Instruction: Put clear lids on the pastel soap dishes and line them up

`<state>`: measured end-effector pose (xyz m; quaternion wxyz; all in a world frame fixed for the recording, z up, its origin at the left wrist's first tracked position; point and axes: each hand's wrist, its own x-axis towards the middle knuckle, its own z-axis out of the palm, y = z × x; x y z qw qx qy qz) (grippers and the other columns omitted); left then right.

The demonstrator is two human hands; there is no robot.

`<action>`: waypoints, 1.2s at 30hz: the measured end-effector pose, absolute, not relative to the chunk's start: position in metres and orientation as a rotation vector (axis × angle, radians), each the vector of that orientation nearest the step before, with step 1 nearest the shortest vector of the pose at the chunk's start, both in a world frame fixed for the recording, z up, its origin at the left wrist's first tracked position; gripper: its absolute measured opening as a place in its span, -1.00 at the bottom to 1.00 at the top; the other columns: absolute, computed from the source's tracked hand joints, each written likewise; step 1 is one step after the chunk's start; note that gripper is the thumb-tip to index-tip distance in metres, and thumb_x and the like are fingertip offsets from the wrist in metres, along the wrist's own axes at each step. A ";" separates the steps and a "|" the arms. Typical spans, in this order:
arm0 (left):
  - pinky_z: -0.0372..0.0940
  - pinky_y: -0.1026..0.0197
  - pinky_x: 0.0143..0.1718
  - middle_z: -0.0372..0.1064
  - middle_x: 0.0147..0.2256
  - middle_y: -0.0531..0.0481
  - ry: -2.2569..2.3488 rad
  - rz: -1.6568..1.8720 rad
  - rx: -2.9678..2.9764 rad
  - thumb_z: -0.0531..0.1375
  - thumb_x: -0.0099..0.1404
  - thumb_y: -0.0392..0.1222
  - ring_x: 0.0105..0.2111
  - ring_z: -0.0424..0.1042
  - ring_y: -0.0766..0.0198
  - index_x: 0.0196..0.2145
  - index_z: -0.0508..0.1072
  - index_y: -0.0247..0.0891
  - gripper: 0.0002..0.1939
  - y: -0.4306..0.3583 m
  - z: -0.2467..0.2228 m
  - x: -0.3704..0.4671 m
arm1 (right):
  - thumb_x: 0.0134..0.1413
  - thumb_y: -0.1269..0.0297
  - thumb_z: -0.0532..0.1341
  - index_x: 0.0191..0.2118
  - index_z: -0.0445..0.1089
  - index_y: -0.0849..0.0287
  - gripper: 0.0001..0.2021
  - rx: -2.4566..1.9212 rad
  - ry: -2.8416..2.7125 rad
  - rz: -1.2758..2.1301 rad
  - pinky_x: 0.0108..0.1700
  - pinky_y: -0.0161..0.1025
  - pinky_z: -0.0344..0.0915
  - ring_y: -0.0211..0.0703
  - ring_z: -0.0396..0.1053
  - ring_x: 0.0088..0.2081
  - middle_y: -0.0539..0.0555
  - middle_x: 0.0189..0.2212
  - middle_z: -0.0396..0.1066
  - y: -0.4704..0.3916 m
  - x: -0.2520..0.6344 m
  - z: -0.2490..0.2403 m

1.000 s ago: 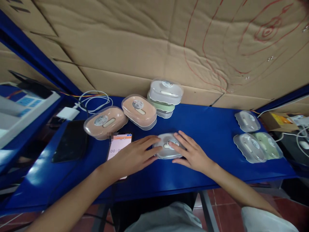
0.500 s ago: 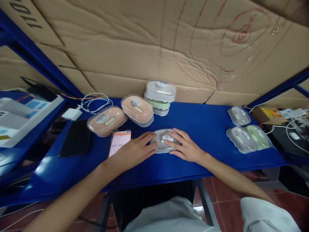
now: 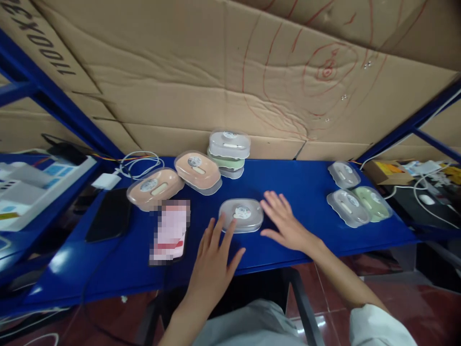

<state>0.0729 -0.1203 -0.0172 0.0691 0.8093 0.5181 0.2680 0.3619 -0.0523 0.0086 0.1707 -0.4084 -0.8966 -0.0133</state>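
Note:
A grey oval plastic case [image 3: 248, 216] with a clear cover and a round white label lies on the blue table in front of me. My left hand [image 3: 214, 257] hovers at its lower left, fingers spread, the fingertips overlapping its near-left edge in the view; whether they touch it I cannot tell. On the other side, my right hand [image 3: 284, 221] is spread flat just right of the case, holding nothing. To the left lies a phone [image 3: 171, 230] with a lit screen, partly blurred out.
Two peach cases [image 3: 198, 170] and a stack of grey and green cases [image 3: 230, 144] stand at the back. On the right are two grey cases [image 3: 345, 206] and a green case [image 3: 372, 204]. A black tablet-like slab [image 3: 110, 214], a white charger [image 3: 106, 180] and cables lie left. Cardboard [image 3: 180, 72] walls the back.
Both hands have come off the grey case: the left has drawn back toward me, the right has moved right. The case now lies uncovered. The phone's screen has changed, and the view has shifted slightly.

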 end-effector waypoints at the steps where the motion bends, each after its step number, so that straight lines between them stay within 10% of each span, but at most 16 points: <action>1: 0.40 -0.40 0.27 0.14 0.46 -0.35 1.581 0.854 2.400 0.18 0.56 -0.01 0.47 0.17 -0.32 0.53 0.07 -0.05 -0.30 -0.122 -0.020 0.075 | 0.51 -0.02 0.15 0.64 -0.24 -0.05 -0.20 -1.305 -2.431 -0.103 0.52 0.40 0.01 0.22 -0.14 0.60 0.23 0.60 -0.12 -0.058 0.386 0.010; 7: 0.49 -0.30 0.21 0.21 0.26 -0.28 1.599 1.141 2.247 0.21 0.53 -0.14 0.34 0.36 -0.19 0.22 0.42 -0.11 -0.66 -0.112 -0.031 0.068 | 0.48 -0.13 0.10 0.54 0.13 0.19 -0.28 -2.116 -1.600 -0.586 0.32 0.65 0.11 0.62 0.05 0.48 0.48 0.48 0.11 -0.102 0.538 -0.014; 19: 0.40 -0.31 0.31 0.34 0.31 -0.21 1.437 1.104 2.240 0.28 0.50 -0.15 0.40 0.31 -0.12 0.07 0.46 -0.12 -0.77 -0.094 -0.017 0.070 | 0.53 -0.03 0.13 0.48 0.28 -0.07 -0.47 -1.491 -2.259 0.094 0.34 0.25 0.34 0.18 0.32 0.37 0.18 0.36 0.39 -0.023 0.444 0.007; 24: 0.45 -0.23 0.26 0.45 0.22 -0.20 1.472 1.148 2.149 0.28 0.51 -0.12 0.29 0.45 -0.06 0.12 0.47 -0.11 -0.74 -0.087 -0.021 0.073 | 0.57 0.09 0.07 0.48 0.27 -0.05 -0.51 -1.422 -2.287 -0.102 0.46 0.41 0.07 0.25 0.11 0.52 0.19 0.48 0.24 -0.011 0.398 0.013; 30: 0.33 -0.31 0.35 0.14 0.46 -0.29 1.501 1.131 2.238 0.24 0.54 -0.14 0.49 0.16 -0.16 0.32 0.35 -0.09 -0.55 -0.089 -0.022 0.074 | 0.54 -0.01 0.14 0.47 0.27 -0.02 -0.48 -0.983 -2.631 0.139 0.47 0.19 0.18 0.08 0.27 0.44 0.15 0.42 0.34 -0.046 0.343 0.013; 36: 0.36 -0.25 0.27 0.56 0.09 -0.14 1.368 1.046 2.436 0.36 0.45 -0.10 0.20 0.49 -0.05 0.02 0.54 -0.11 -0.77 -0.094 -0.020 0.074 | 0.56 0.16 0.13 0.42 0.35 -0.07 -0.57 -1.292 -2.335 0.158 0.32 0.18 0.38 0.12 0.41 0.29 0.17 0.32 0.44 -0.044 0.330 0.008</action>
